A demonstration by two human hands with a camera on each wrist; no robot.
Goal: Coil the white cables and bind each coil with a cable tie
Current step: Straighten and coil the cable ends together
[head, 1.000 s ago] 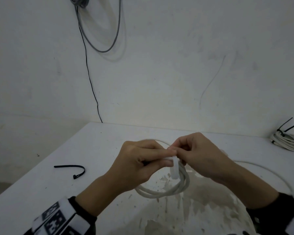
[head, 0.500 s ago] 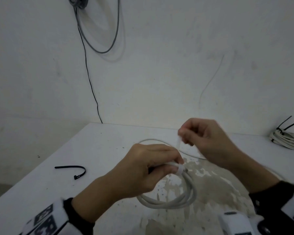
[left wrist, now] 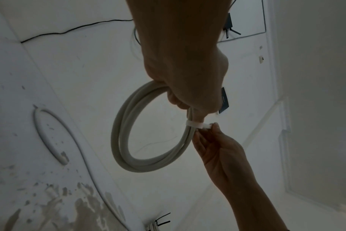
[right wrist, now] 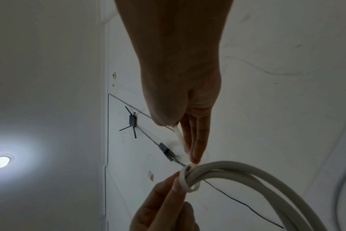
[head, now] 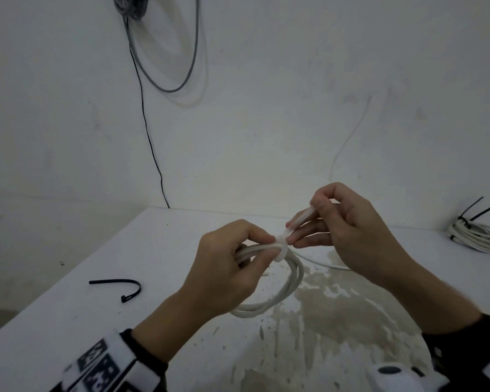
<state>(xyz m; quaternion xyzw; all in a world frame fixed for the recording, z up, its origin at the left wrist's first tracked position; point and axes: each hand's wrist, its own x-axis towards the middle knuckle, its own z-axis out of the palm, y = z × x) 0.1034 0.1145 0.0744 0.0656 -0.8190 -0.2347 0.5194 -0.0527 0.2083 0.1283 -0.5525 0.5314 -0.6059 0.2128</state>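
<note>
A white cable tie is closed around a small coil of white cable, held above the tabletop.

No brand or readable writing shows anywhere; only black-and-white square marker patterns on the left wristband [head: 105, 366]. The left hand [head: 227, 267] grips the white cable coil [head: 290, 281], its fingers curled around the strands just beside the white cable tie [head: 282, 247]. The right hand [head: 348, 230] pinches the free tail of this tie between thumb and forefinger, the other fingers nearly straight. The tabletop [head: 102, 321] is white, with worn, stained patches near the person. It stands in a corner of white walls. A black cable tie [head: 122, 287] lies on the left, well apart. A bound cable bundle [head: 475, 236] lies at the far right. A grey wire loop [head: 164, 46] hangs on the wall.
</note>
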